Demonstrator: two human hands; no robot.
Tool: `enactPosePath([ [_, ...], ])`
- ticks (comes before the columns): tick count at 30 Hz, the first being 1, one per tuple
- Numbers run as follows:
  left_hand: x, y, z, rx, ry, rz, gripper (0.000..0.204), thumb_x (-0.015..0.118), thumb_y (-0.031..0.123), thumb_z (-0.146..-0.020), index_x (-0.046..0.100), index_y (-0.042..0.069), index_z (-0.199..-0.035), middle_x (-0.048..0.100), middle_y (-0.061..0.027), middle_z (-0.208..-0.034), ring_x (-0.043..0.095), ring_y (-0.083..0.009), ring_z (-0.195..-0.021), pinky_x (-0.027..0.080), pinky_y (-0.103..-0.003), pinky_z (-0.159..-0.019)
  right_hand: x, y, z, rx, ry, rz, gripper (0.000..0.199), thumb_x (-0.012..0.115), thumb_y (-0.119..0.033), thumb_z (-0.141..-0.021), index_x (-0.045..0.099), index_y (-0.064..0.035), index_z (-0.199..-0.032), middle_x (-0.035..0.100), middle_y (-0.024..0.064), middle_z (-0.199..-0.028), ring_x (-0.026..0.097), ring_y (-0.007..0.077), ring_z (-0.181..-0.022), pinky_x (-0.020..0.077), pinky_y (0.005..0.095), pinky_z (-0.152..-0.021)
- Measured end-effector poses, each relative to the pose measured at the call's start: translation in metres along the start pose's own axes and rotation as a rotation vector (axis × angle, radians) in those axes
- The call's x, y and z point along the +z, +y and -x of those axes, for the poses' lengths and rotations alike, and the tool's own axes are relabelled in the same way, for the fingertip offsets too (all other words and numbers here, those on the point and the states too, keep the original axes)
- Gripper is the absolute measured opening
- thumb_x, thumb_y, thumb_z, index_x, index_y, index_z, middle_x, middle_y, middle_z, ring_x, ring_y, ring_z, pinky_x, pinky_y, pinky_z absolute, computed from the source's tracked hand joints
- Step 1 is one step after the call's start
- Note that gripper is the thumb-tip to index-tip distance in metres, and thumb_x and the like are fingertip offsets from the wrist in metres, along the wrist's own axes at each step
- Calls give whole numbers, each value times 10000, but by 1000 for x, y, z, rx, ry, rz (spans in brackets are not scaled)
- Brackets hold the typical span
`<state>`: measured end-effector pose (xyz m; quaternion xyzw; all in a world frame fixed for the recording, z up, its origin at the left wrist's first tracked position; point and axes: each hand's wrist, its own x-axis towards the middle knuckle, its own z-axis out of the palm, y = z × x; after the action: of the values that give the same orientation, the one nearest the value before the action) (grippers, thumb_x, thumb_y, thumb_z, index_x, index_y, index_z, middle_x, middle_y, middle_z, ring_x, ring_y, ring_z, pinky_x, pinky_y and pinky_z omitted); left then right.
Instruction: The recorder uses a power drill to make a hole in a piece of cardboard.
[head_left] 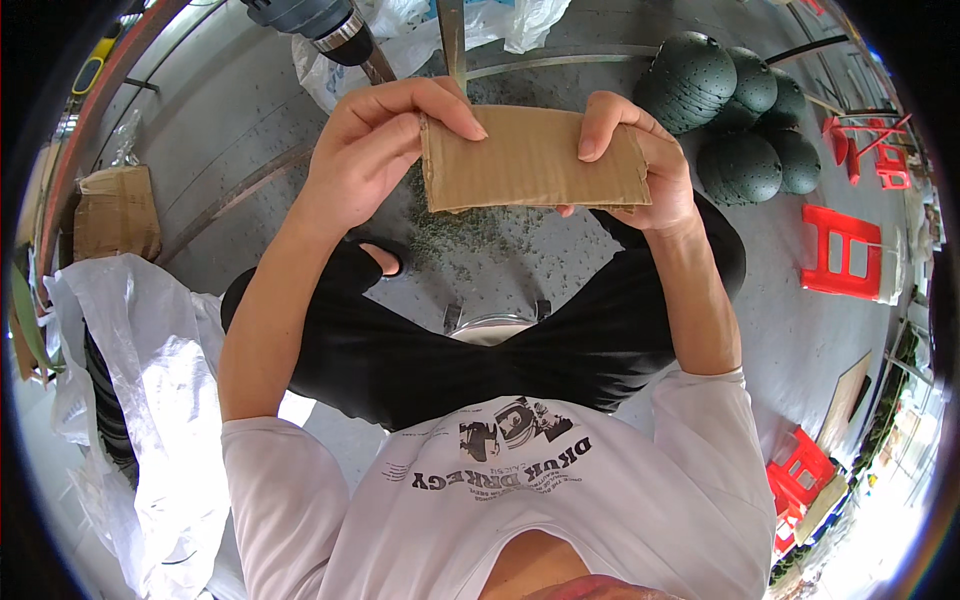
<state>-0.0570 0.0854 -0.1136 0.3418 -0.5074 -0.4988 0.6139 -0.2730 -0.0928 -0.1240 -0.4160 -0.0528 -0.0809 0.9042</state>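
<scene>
A flat rectangular piece of brown cardboard (530,160) is held up in front of me between both hands. My left hand (375,145) pinches its upper left corner, with the fingertips lying on the near face. Closed on the right end is my right hand (650,155), its thumb on the near face and other fingers behind. The cardboard's edges look rough and torn. Just beyond my left hand is a drill (325,30) with a dark body and a silver and black chuck, which neither hand touches.
Dark green dotted balls (690,85) are clustered on the floor at the far right. Red plastic stools (835,250) stand along the right. White plastic sheeting (150,400) and a cardboard box (115,215) lie at left. An upright metal post (452,45) rises beyond the cardboard; green crumbs scatter the floor.
</scene>
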Motion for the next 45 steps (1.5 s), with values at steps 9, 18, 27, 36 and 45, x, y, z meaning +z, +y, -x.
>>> enactPosePath([
  [9,22,14,-5,-32,142,-25,193,462,79,-926,632,5,-980,555,-77,-982,527,-141,-929,398,-268,-823,-8,0,3,-94,-43,94,557,422,-437,-854,602,79,-964,606,141,-988,602,248,-953,485,345,-840],
  [18,16,22,2,-164,180,-339,110,698,-9,-872,627,37,-943,525,21,-937,504,-69,-841,384,-224,-721,23,8,-7,-186,300,651,357,719,-226,-893,677,-19,-1181,672,75,-1025,602,111,-880,482,267,-730],
  [27,30,16,2,-172,221,-672,237,646,114,-972,599,71,-1201,607,-21,-994,596,-114,-900,474,-274,-772,20,16,-6,115,328,980,311,707,-266,-963,712,27,-1067,607,-10,-709,494,46,-655,423,250,-576],
  [36,33,-12,0,1,387,-962,222,556,250,-1033,501,36,-1052,653,-160,-798,644,-353,-666,470,-423,-602,22,26,-8,107,353,973,359,673,-328,-985,716,24,-1041,584,-14,-685,485,46,-645,414,256,-562],
  [45,33,-10,0,-95,350,-883,193,554,221,-1042,520,46,-970,551,-61,-731,493,-142,-665,416,-302,-629,20,31,-12,83,313,987,321,665,-287,-988,714,25,-1039,653,28,-737,537,82,-678,461,289,-610],
])
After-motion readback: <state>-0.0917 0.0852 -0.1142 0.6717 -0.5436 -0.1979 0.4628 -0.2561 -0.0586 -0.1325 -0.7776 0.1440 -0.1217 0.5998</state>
